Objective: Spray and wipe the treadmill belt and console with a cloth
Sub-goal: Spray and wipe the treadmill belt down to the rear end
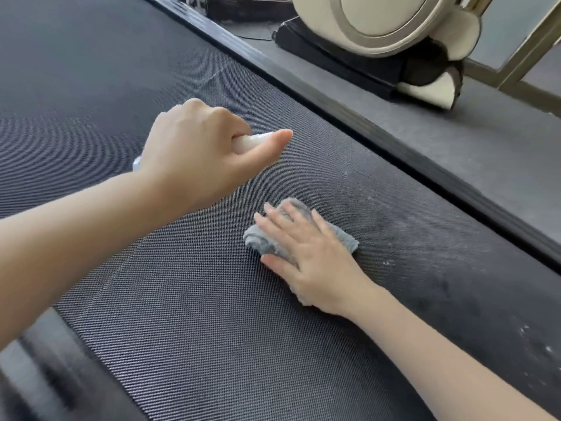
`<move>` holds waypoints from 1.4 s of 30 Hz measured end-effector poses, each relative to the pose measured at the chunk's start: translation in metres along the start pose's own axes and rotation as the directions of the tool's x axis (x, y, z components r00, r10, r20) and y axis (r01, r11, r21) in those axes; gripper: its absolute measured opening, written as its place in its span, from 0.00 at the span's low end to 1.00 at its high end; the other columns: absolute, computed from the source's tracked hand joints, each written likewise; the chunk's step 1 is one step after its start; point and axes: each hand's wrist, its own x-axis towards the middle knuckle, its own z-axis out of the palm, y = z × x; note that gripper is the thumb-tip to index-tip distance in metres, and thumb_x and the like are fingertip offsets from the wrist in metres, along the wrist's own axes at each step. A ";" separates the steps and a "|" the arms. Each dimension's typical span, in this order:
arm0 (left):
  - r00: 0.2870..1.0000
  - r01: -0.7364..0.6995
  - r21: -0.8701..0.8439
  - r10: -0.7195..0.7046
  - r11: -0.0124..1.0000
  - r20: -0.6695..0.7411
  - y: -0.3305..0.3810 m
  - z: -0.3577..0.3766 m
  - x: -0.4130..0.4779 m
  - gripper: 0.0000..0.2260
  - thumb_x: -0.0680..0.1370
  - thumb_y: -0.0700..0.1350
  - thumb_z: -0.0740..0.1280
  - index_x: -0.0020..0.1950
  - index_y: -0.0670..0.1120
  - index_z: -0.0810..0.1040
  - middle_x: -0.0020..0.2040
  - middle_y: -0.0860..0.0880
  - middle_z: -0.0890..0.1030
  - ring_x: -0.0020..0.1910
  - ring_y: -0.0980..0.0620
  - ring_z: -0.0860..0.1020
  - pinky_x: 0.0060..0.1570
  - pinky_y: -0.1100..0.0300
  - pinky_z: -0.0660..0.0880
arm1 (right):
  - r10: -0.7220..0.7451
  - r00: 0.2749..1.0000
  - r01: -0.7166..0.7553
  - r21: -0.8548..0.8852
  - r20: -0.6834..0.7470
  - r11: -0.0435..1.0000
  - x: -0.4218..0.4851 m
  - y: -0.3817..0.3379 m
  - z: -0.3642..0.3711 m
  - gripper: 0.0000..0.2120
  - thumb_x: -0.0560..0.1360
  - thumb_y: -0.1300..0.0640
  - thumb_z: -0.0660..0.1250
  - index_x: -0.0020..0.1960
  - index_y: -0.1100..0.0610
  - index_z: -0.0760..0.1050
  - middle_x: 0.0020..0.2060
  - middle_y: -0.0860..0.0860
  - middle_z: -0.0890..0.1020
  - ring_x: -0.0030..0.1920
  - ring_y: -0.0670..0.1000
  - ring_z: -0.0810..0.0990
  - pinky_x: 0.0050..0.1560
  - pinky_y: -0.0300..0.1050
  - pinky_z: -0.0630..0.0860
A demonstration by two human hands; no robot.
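Left hand (194, 153): grip closed in a fist round a pale, translucent spray bottle (253, 141), nozzle end jutting out between thumb and forefinger, held above the treadmill belt (182, 314) and clear of it. Right hand (309, 262): grip wide, fingers spread flat and pressing down on a crumpled grey cloth (270, 243), which lies on the belt under the palm, its folds showing left of and beyond the fingers, below and right of the left grip. Right of that grip: dark side rail (394, 141), then a cream-coloured machine (394, 25) on the floor.
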 end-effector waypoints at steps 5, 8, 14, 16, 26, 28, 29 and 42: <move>1.000 0.006 -0.028 -0.005 1.000 0.014 0.001 0.017 0.008 0.29 0.73 0.68 0.51 0.25 0.45 0.55 0.21 0.49 0.58 0.22 0.49 0.58 0.27 0.57 0.58 | 0.207 0.977 -0.208 -0.027 -0.053 0.978 0.037 0.067 -0.011 0.29 0.78 0.34 0.45 0.77 0.40 0.46 0.77 0.40 0.46 0.76 0.43 0.39 0.75 0.57 0.38; 0.999 0.015 -0.034 -0.014 0.999 0.030 0.002 0.027 0.016 0.29 0.72 0.68 0.51 0.25 0.45 0.55 0.21 0.49 0.58 0.22 0.49 0.59 0.28 0.57 0.58 | 0.368 0.926 -0.371 -0.023 -0.090 0.928 0.057 0.121 -0.023 0.28 0.79 0.36 0.46 0.77 0.40 0.48 0.77 0.41 0.48 0.76 0.44 0.41 0.74 0.55 0.38; 0.999 0.010 -0.026 -0.009 1.000 0.034 -0.009 0.028 0.020 0.29 0.73 0.68 0.52 0.24 0.46 0.55 0.20 0.51 0.57 0.21 0.50 0.59 0.27 0.59 0.57 | 0.649 0.757 -0.649 0.022 -0.078 0.760 0.073 0.210 -0.041 0.27 0.81 0.38 0.44 0.77 0.44 0.47 0.78 0.43 0.47 0.77 0.46 0.42 0.75 0.55 0.40; 0.999 0.016 -0.013 -0.016 1.000 0.032 -0.014 0.024 0.020 0.29 0.73 0.67 0.52 0.25 0.45 0.55 0.20 0.51 0.57 0.21 0.50 0.59 0.27 0.60 0.56 | 0.654 0.754 -0.654 0.022 -0.069 0.756 0.076 0.203 -0.042 0.26 0.82 0.41 0.45 0.78 0.46 0.47 0.78 0.44 0.47 0.77 0.47 0.42 0.75 0.53 0.40; 0.996 -0.082 -0.031 0.083 0.996 0.036 0.012 0.035 0.023 0.29 0.73 0.68 0.51 0.24 0.46 0.56 0.20 0.49 0.60 0.22 0.49 0.60 0.27 0.58 0.58 | -0.203 0.979 0.203 -0.013 0.034 0.979 0.013 0.014 -0.004 0.26 0.80 0.40 0.50 0.76 0.40 0.48 0.77 0.40 0.49 0.76 0.43 0.39 0.74 0.47 0.33; 0.995 -0.093 -0.031 0.094 0.995 0.035 0.013 0.037 0.021 0.30 0.74 0.68 0.51 0.23 0.46 0.56 0.20 0.50 0.59 0.21 0.50 0.60 0.27 0.59 0.57 | -0.158 0.987 0.158 -0.013 0.010 0.987 0.027 0.035 -0.008 0.25 0.80 0.40 0.50 0.76 0.39 0.49 0.77 0.39 0.49 0.76 0.42 0.40 0.75 0.48 0.36; 0.995 -0.090 -0.029 0.091 0.996 0.036 0.013 0.037 0.019 0.29 0.73 0.68 0.51 0.23 0.46 0.56 0.20 0.50 0.59 0.21 0.50 0.60 0.27 0.59 0.57 | -0.104 0.994 0.103 -0.024 -0.023 0.994 0.041 0.051 -0.012 0.25 0.80 0.39 0.49 0.75 0.39 0.52 0.76 0.39 0.52 0.76 0.43 0.43 0.76 0.51 0.39; 0.998 -0.030 0.077 0.026 0.997 0.052 -0.016 -0.001 0.012 0.31 0.72 0.70 0.49 0.24 0.45 0.59 0.21 0.49 0.62 0.22 0.50 0.62 0.27 0.59 0.57 | 0.323 0.944 -0.320 0.051 -0.067 0.946 0.102 0.074 -0.019 0.24 0.82 0.44 0.48 0.77 0.42 0.50 0.78 0.43 0.49 0.77 0.47 0.41 0.74 0.52 0.38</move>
